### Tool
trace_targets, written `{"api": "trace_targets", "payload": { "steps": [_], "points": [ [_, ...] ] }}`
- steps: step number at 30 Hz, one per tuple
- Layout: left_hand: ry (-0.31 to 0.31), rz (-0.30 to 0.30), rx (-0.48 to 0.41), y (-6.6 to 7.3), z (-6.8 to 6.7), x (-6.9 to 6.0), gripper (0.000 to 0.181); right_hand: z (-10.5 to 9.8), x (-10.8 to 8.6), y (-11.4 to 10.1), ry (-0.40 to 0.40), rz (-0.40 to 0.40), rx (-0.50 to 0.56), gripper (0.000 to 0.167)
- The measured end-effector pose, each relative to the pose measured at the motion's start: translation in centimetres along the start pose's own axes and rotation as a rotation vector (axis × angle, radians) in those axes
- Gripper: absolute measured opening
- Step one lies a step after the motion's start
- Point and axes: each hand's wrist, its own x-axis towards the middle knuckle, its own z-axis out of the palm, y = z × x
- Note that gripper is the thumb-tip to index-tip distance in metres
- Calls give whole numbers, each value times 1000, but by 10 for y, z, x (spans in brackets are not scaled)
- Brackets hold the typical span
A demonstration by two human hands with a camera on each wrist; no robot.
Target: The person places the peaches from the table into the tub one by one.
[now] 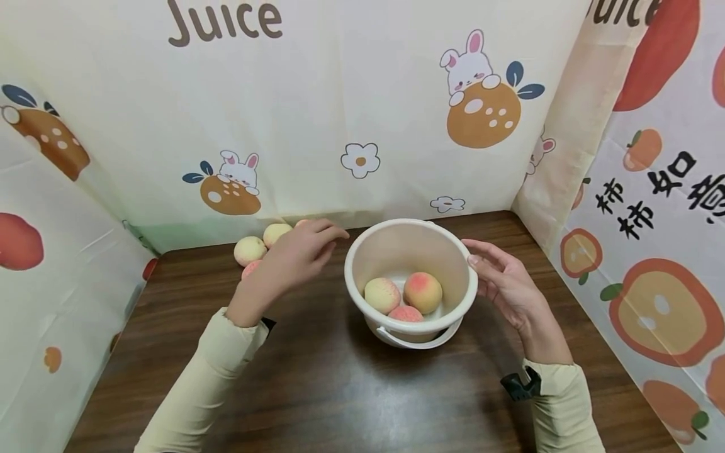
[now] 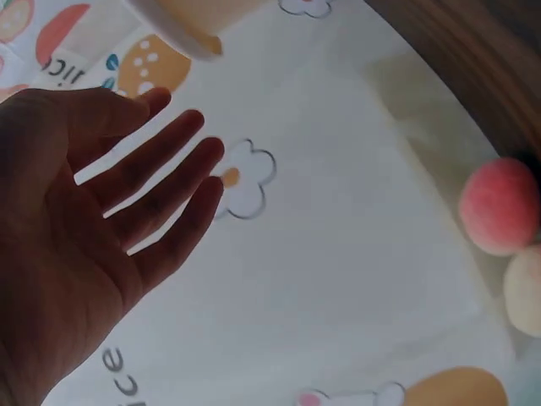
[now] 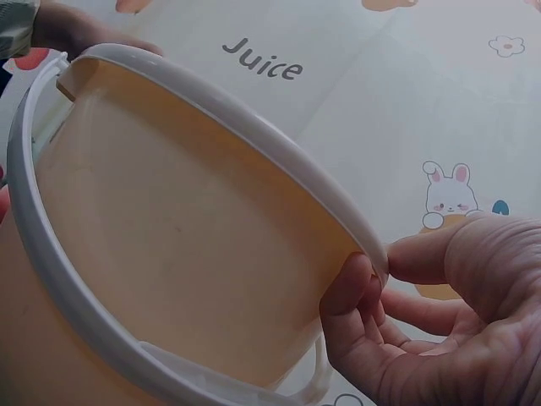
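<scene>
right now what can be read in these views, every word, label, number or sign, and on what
"Juice": back sheet, upper left in the head view; also in the right wrist view
"Juice", cut off by the top edge: cream strip at the right corner, head view
"柿柿如意": right sheet, head view
"ice": printed sheet, lower left in the left wrist view; the lettering at upper left is too blurred
White bucket, peaches: no writing visible

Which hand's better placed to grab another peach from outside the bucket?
Probably the left hand: it holds nothing and is close to the loose peaches, while the right hand pinches the bucket rim.
</scene>
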Motion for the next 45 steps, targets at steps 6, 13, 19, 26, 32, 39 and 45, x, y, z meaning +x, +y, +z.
{"api": "trace_targets", "payload": {
  "steps": [6, 13, 19, 26, 32, 39, 45],
  "points": [
    [61, -49, 60, -16, 5, -25, 22, -1, -1, 3, 1, 9, -16, 39],
    [28, -204, 152, -33, 7, -53, 26, 1, 1, 3, 2, 1, -14, 38],
    [37, -305, 152, -47, 10, -70, 23, 3, 0, 1, -5, -13, -8, 37],
    [-31, -409, 238, -64, 20, -81, 32, 1, -1, 2, 2, -17, -2, 37],
    [-92, -467, 288, -76, 29, -93, 30, 2, -1, 4, -5, -24, 3, 37],
    [-109, -493, 301, -87, 40, -101, 24, 2, -2, 3, 6, -26, 12, 37],
    [-127, -540, 287, -96, 46, -106, 22, 2, -2, 3, 6, -29, 18, 37]
  ]
}}
